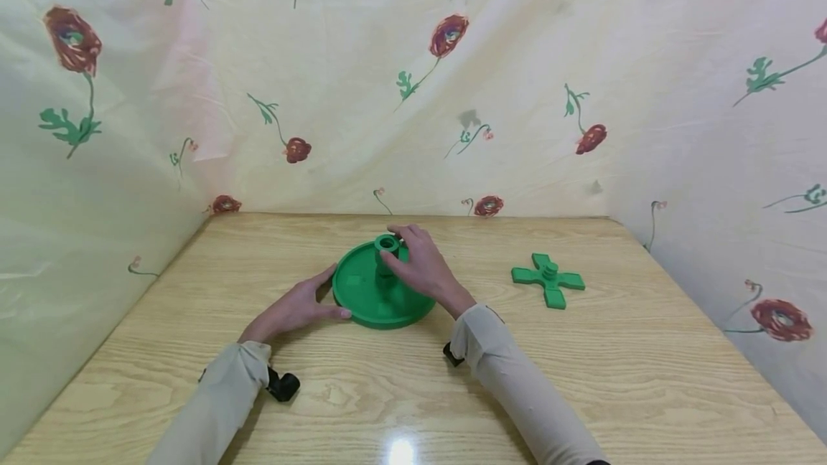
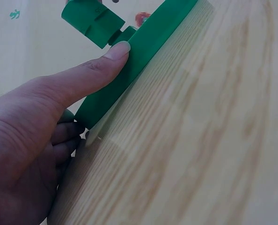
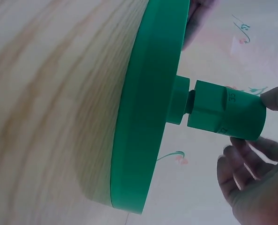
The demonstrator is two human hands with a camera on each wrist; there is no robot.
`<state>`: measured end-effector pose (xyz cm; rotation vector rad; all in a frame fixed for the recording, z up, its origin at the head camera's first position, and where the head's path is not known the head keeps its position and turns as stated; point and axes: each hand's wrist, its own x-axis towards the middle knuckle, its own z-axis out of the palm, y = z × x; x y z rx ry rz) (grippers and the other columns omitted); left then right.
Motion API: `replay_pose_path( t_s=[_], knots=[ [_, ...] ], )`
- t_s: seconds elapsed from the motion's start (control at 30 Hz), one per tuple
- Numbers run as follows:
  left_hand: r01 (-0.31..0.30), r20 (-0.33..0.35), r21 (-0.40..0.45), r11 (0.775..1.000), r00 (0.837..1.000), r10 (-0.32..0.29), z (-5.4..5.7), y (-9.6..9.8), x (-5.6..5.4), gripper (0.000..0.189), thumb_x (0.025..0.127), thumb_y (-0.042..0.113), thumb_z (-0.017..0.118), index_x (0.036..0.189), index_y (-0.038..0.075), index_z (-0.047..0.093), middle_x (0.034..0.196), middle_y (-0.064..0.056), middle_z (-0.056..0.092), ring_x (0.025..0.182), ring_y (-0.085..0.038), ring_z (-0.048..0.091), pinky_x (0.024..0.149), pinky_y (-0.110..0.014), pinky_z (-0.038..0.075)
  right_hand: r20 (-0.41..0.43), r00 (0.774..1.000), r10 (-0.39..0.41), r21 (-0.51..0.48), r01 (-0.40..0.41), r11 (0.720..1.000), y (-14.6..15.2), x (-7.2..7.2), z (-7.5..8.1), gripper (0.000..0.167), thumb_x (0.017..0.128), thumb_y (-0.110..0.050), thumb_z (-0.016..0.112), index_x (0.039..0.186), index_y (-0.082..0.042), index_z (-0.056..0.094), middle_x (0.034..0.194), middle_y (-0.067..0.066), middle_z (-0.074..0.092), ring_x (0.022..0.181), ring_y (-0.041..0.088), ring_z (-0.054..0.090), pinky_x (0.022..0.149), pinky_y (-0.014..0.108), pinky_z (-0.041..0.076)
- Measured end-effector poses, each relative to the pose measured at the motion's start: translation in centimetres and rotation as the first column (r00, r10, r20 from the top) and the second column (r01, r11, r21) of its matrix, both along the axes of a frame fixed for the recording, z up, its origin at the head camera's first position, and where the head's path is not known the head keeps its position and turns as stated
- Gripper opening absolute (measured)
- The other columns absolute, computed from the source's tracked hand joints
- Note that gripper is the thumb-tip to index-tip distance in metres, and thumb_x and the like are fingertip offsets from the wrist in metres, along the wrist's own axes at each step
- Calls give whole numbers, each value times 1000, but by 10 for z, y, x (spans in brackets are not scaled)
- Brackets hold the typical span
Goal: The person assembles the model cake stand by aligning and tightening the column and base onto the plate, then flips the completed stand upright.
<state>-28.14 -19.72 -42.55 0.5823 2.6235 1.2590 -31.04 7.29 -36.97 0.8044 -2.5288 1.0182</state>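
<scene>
A round green disc (image 1: 355,301) with a raised rim lies flat on the wooden table. Over its middle, a green cylinder (image 3: 228,110) with raised markings stands upright. A narrow neck shows between it and the short collar (image 3: 178,100) on the disc. My left hand (image 1: 302,307) holds the disc's rim at the left, thumb at the near side and fingers farther round; the left wrist view shows the thumb pressed on the rim's side. My right hand (image 1: 423,268) grips the cylinder's upper end between thumb and fingers.
To the right on the table (image 1: 620,364) lies a green cross-shaped piece (image 1: 549,278) with a round stub at its centre. Flower-patterned cloth (image 1: 362,92) hangs behind the table and along both sides.
</scene>
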Motion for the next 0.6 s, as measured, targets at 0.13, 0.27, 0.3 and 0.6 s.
replay_pose_path(
  t_s=[0.13, 0.27, 0.3, 0.6],
  knots=[
    [2, 6, 8, 1000, 1000, -2, 1, 0, 1, 110, 89, 46, 82, 166, 7, 15, 168, -19, 22, 155, -37, 18, 121, -60, 20, 7, 1000, -18, -6, 18, 1000, 0, 0, 0, 51, 100, -27, 71, 140, 2, 58, 123, 18, 61, 114, 35, 56, 95, 51, 51],
    [2, 3, 10, 1000, 1000, -2, 1, 0, 1, 109, 89, 46, 82, 166, 7, 16, 168, -19, 22, 155, -37, 18, 121, -59, 21, -9, 1000, -6, -5, 6, 1000, 0, -1, -1, 50, 100, -26, 70, 141, 1, 58, 125, 17, 61, 118, 36, 55, 98, 52, 50],
    [5, 2, 11, 1000, 1000, -5, 1, 0, 1, 109, 89, 45, 82, 166, 7, 16, 168, -19, 22, 154, -37, 18, 121, -59, 21, -15, 1000, 1, -5, -1, 1000, 0, -1, -1, 49, 100, -25, 69, 141, 1, 58, 125, 17, 62, 119, 36, 55, 99, 52, 50],
    [1, 6, 9, 1000, 1000, -1, 2, 0, 1, 110, 88, 47, 82, 167, 8, 16, 168, -18, 22, 154, -38, 19, 120, -60, 21, 14, 1000, -21, -5, 21, 1000, -1, -1, 0, 52, 100, -30, 71, 140, 1, 58, 126, 18, 60, 116, 34, 56, 96, 51, 51]
  ],
)
